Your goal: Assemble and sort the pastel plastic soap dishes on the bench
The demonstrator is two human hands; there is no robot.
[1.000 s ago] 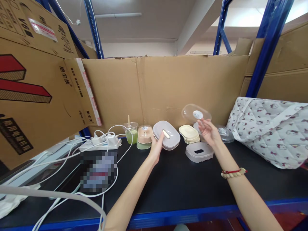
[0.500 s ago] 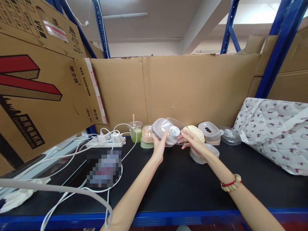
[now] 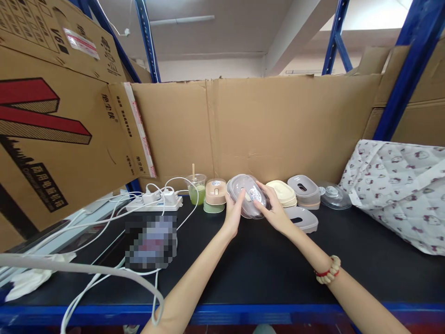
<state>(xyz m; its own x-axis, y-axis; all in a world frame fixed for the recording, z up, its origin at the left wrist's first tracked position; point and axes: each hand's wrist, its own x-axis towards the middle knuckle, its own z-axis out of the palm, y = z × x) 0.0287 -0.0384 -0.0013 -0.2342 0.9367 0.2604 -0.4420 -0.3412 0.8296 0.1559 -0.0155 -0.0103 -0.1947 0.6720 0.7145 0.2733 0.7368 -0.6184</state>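
Observation:
Both of my hands hold a grey rounded box (image 3: 237,182) above the black tabletop, its top face tilted toward me. A clear plastic lid (image 3: 262,188) with a round white sticker lies over the box; whether it is snapped on I cannot tell. My left hand (image 3: 233,214) grips the left and lower side, thumb across the top. At the right side, my right hand (image 3: 276,211) has its thumb on the lid by the sticker, fingers behind the edge. Just right of it lies a grey piece with an oval hole (image 3: 308,220).
Left of the box, a pink box (image 3: 215,192) sits on a green one (image 3: 213,207), beside a cup of green drink (image 3: 198,198). Rightward stand cream pieces (image 3: 282,192), a grey stack (image 3: 303,188), clear lids (image 3: 335,198) and a quilted bag (image 3: 396,190). Cables and a power strip (image 3: 155,205) lie left.
The clear lid, earlier held askew to the right, now lies over the grey box. My right hand has moved left and closed round the lid and box edge.

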